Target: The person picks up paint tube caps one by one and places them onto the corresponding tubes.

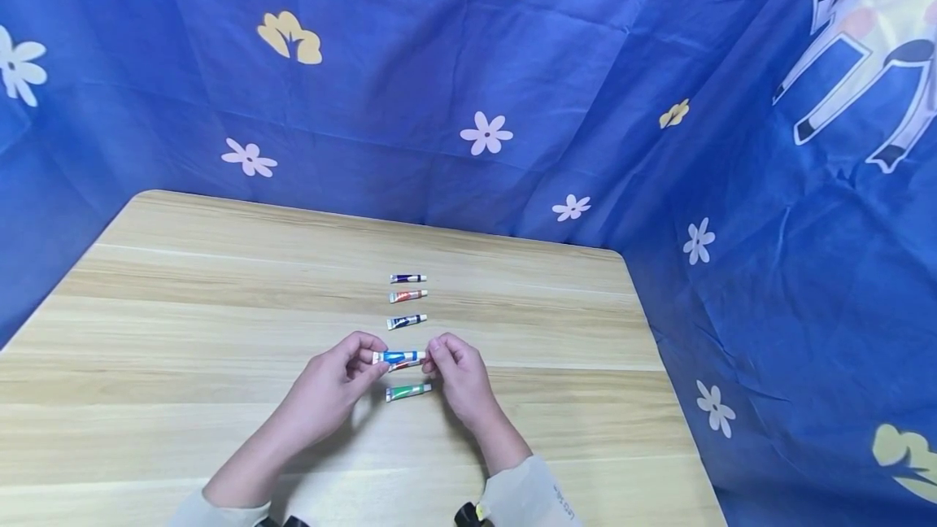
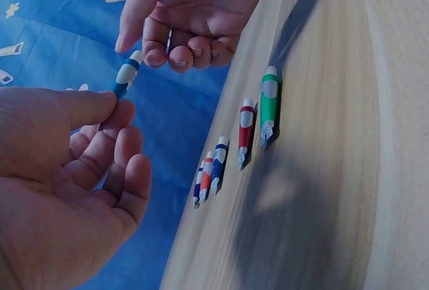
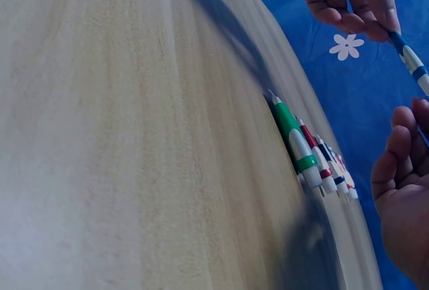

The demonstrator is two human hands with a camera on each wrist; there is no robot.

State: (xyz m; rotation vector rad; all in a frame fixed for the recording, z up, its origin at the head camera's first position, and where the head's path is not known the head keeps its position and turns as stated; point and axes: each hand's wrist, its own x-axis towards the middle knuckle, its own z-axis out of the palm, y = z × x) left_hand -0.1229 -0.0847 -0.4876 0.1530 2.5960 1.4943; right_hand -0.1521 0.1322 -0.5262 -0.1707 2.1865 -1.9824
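My left hand [image 1: 333, 385] pinches a light blue paint tube [image 1: 400, 356] by its flat end, holding it above the table. The tube's white cap points right, toward my right hand [image 1: 463, 376]. In the left wrist view, the right thumb and bent fingers stand apart around the cap [image 2: 138, 56], with gaps beside it. Below the held tube lies a dark red paint tube [image 2: 246, 124], partly covered by it in the head view. A green paint tube [image 1: 408, 392] rests closest to me.
Farther back on the wooden table [image 1: 220, 291] lie a dark blue tube [image 1: 406, 321], an orange-red tube [image 1: 407, 296] and a purple tube [image 1: 405, 278], caps to the right, in one column. A blue printed cloth [image 1: 381, 120] hangs behind the table and along its sides.
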